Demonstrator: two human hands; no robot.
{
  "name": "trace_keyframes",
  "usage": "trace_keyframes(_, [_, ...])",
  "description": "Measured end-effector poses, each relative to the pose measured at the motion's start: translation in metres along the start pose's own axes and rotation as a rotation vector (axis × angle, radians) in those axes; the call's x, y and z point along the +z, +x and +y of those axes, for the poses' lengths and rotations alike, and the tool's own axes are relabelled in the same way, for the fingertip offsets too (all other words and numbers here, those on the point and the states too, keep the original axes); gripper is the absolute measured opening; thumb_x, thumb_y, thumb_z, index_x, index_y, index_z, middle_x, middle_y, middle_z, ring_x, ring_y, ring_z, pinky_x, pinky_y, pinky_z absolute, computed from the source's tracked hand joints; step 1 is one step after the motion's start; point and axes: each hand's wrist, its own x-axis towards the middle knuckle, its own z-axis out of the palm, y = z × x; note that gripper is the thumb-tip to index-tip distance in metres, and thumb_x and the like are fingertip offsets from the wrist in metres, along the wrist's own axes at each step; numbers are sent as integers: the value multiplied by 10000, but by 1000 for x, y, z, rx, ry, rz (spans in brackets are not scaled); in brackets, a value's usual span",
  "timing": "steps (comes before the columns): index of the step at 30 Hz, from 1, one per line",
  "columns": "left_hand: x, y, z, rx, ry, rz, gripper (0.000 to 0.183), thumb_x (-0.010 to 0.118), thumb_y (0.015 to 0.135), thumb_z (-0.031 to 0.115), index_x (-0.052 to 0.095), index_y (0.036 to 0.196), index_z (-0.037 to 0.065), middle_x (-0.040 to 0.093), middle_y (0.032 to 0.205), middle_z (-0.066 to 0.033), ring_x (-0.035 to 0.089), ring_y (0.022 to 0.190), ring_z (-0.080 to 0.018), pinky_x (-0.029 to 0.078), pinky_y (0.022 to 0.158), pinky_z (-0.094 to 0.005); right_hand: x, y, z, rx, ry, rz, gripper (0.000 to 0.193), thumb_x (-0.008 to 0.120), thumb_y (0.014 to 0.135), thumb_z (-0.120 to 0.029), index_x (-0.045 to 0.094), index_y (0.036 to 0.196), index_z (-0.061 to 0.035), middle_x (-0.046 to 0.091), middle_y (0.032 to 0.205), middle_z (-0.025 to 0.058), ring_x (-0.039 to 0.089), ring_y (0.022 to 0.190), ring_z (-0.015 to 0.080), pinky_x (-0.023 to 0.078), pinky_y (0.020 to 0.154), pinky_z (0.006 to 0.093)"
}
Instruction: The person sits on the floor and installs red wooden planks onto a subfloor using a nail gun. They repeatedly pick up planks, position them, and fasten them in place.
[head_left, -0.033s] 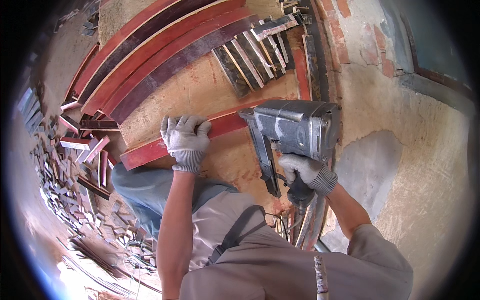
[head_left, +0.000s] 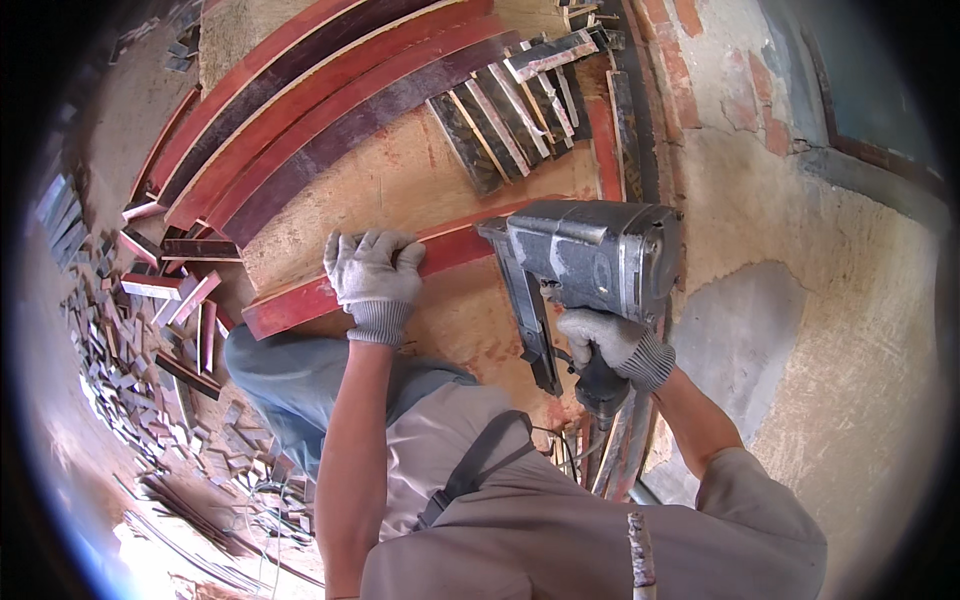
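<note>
My left hand point(head_left: 373, 275), in a pale knit glove, is closed over a long red board point(head_left: 292, 308), with the fingers curled across its upper edge. The board runs up to the right, where its far part passes behind a dark, scuffed nail gun point(head_left: 585, 248). My right hand point(head_left: 615, 342), gloved too, wraps round the nail gun's handle. The gun's nose points left against the board, and its long magazine point(head_left: 533, 325) reaches down toward me. Whether the nose presses on the wood cannot be made out.
Long red and dark planks point(head_left: 345, 95) lie side by side beyond the board. Several short strips point(head_left: 510, 115) are stacked at the far right of the worktop point(head_left: 365, 180). Scattered wood offcuts point(head_left: 125, 350) cover the floor at left. A patchy wall point(head_left: 800, 290) stands at right.
</note>
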Motion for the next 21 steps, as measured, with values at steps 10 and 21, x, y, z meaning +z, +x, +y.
trace_keyframes(10, [-3, -2, -5, 24, -32, -17, 100, 736, 847, 250, 731, 843, 150, 723, 888, -53, 632, 916, -306, 373, 1076, -466, 39, 10, -3, -56, -99, -5, 297, 591, 975, -281, 646, 790, -55, 580, 586, 48, 567, 505, 144, 477, 531, 336])
trace_keyframes(21, [-74, -24, -84, -227, 571, 229, 496, 674, 949, 495, 703, 1242, 96, 667, 1265, -165, 549, 1261, -374, 386, 1103, -555, 38, 12, 35, -110, -73, -21, 346, 585, 1001, -325, 604, 766, -71, 554, 598, 22, 531, 539, 129, 458, 555, 324])
